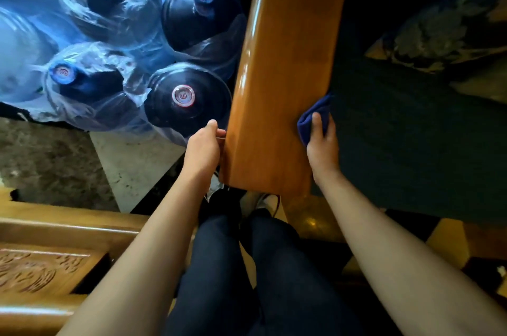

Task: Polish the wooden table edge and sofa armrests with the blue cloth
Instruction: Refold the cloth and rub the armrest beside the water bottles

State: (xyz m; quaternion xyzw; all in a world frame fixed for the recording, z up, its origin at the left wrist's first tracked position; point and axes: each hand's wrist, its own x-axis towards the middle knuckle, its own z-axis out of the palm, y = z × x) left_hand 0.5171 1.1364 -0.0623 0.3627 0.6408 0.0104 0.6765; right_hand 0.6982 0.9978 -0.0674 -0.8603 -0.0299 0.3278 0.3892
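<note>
Fingers (316,123) of the right hand (321,143) are clamped on the blue cloth (310,121), pressing it against the inner edge of the glossy wooden armrest (274,88); the left hand (204,146) braces the outer edge, fingers curled round it. This looks like the armrest-polishing step, and next calls for a firm stroke along the rail. Wrapped water jugs (186,97) crowd the floor beside it, dark sofa cushion (397,130) opposite.
</note>
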